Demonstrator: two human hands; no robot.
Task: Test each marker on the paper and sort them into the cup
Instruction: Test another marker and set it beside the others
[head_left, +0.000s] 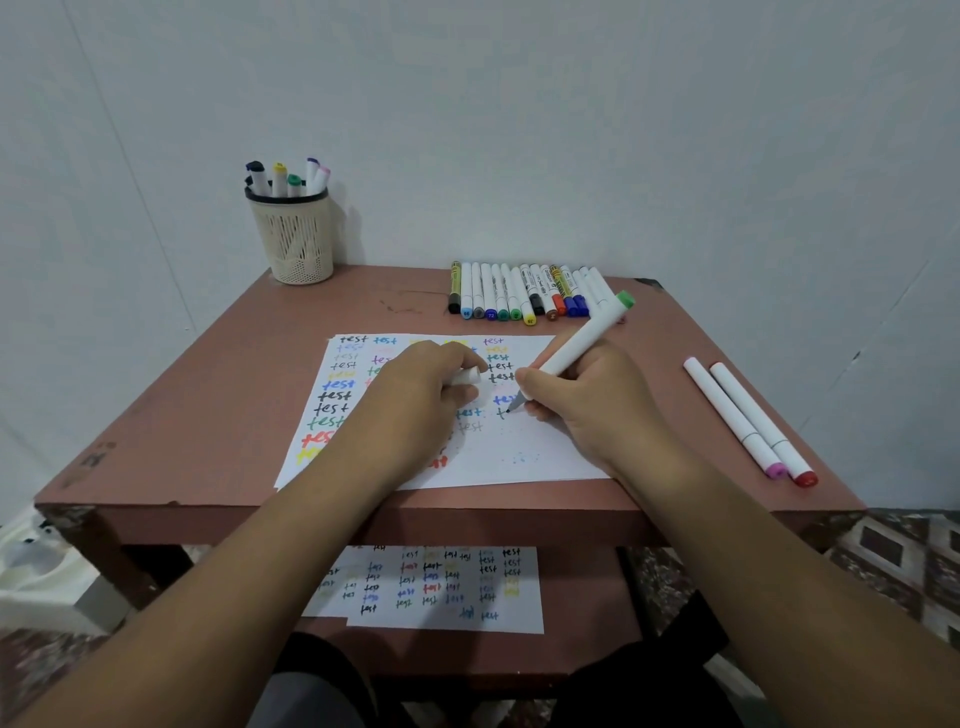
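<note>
The right hand grasps a marker low on its barrel, tip on the paper; it looks light, stiff and smooth. The left hand is clenched on its cap. About six markers stand in the cup, roughly sixteen lie in a row, two more markers lie at right.

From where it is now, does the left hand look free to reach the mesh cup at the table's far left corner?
Probably yes, though not empty: the left hand is closed on a white marker cap. Only bare pink tabletop lies between it and the beige mesh cup; the marker row sits off to the right.
</note>
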